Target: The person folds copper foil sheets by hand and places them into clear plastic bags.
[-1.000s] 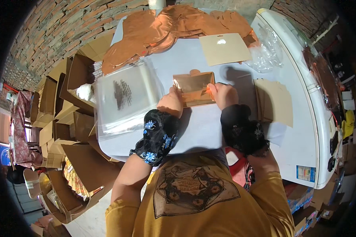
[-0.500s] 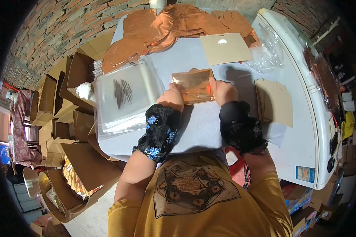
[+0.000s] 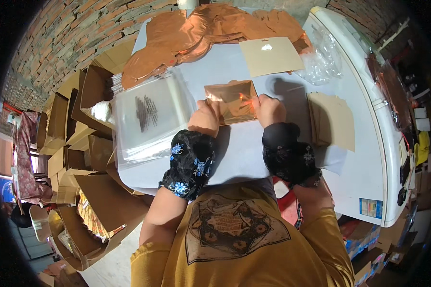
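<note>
On the light cloth-covered table (image 3: 254,148), a rectangular copper-coloured foil sheet (image 3: 235,98) lies in front of me, with a small tab showing at its far edge. My left hand (image 3: 205,117) is closed on its left edge, the thumb side against the foil. At the opposite edge, the fingers of my right hand (image 3: 270,110) pinch the foil. Bright creases run across it near the right hand. Whether a card lies under the foil I cannot tell. Left of my hands is a stack of clear plastic bags (image 3: 170,129) with dark print.
Crumpled copper foil (image 3: 215,26) covers the table's far side. A beige card with a hang hole (image 3: 277,60) lies before crumpled clear plastic (image 3: 326,64). More beige cards (image 3: 337,119) are stacked at right, beside a white appliance (image 3: 390,182). Cardboard boxes (image 3: 100,193) crowd the left.
The view has shifted slightly. Both hands keep their hold on the foil's sides, and the reflections and creases on it have changed.
</note>
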The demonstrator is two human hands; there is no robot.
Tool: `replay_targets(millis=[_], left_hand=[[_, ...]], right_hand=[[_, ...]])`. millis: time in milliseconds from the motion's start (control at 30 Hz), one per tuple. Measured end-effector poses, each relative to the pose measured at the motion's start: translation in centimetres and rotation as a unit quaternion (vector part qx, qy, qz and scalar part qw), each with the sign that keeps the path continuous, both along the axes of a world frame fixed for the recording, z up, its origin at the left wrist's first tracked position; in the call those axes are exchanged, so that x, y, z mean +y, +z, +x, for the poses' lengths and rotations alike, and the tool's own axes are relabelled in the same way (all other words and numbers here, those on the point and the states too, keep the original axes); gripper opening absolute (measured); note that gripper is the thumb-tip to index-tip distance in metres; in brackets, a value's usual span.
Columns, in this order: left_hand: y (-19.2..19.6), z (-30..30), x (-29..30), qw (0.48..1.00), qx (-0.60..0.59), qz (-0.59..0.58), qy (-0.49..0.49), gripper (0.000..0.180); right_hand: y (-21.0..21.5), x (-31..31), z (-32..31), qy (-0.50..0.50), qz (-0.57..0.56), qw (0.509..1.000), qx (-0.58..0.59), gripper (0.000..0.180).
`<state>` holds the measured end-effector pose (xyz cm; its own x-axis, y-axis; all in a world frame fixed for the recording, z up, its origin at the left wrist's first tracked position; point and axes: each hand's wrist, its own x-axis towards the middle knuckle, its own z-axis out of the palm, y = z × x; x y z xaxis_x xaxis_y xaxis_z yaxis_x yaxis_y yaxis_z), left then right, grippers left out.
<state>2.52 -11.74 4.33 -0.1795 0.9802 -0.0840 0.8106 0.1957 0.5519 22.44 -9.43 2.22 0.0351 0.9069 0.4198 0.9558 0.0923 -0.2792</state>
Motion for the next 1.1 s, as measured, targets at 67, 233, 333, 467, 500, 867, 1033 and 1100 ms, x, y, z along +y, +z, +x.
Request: replay_targets(millis=[67, 233, 333, 467, 500, 867, 1033, 1100], left_hand=[[-0.5, -0.1, -0.1, 1.0, -0.009, 0.021, 0.01, 0.047], [-0.3, -0.1, -0.2, 0.999, -0.029, 0.021, -0.016, 0.042], [1.7, 0.4, -1.2, 0.999, 0.006, 0.025, -0.041, 0.04], [2.6, 0.7, -1.3, 0.999, 0.008, 0.011, -0.045, 0.04], [2.5, 0.7, -1.2, 0.999, 0.013, 0.004, -0.041, 0.039], [0.3, 1.2, -2.9, 0.936, 0.047, 0.302, -0.172, 0.039], [-2.0, 1.4, -0.6, 0.912, 0.149, 0.299, -0.239, 0.067], [-2.9, 1.1, -0.1, 0.921, 0.137, 0.284, -0.231, 0.071]], right_hand=[[0.5, 0.0, -0.5, -0.013, -0.022, 0.999, -0.021, 0.038], [0.5, 0.0, -0.7, -0.015, -0.007, 0.999, -0.038, 0.037], [0.2, 0.2, -0.8, -0.023, 0.001, 0.999, -0.04, 0.036], [0.0, 0.2, -0.9, -0.024, 0.01, 0.998, -0.052, 0.035], [-0.1, 0.3, -1.0, -0.024, 0.01, 0.998, -0.052, 0.035], [-1.1, 0.5, -1.0, -0.024, 0.05, 0.995, -0.077, 0.036], [-1.1, 0.4, -1.1, -0.029, 0.061, 0.995, -0.08, 0.034], [-1.1, 0.5, -1.0, -0.028, 0.05, 0.995, -0.079, 0.034]])
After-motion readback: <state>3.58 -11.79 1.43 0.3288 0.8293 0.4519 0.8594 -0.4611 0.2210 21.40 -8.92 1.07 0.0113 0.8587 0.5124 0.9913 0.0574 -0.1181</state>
